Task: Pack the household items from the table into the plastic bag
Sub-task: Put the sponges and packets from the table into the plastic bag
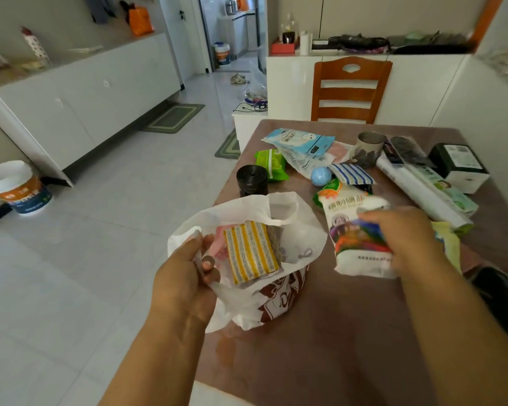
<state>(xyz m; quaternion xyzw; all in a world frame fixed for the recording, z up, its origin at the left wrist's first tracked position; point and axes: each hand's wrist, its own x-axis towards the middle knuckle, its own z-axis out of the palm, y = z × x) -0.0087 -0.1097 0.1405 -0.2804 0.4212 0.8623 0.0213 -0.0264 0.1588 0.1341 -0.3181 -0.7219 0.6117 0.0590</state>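
Across the brown counter (349,332) we see the goods laid out loose, each within easy reach of the packing corner: a long white roll (420,194), a dark box with a white label (459,167), a blue-and-white packet (301,146), a mug (368,148), a black roll of bags (252,180), a green pack (272,164) and a small blue ball (321,175).

At the near left edge sits the white plastic bag (276,288), its mouth pulled wide, we judge, so the next item can drop straight in. A yellow-striped cloth (251,253) already lies inside, with something pink beside it.

Just right of the bag, a white printed pouch (355,238) is lifted at its near end, tilted toward the opening.

Our right hand (408,238) reaches in from the lower right, its grip closed over the pouch's lower end, fingers wrapped across the front. Our left hand (185,276) comes up from below with the wrist bent inward; its grip pinches the bag's rim between thumb and fingers, holding that side up and open.
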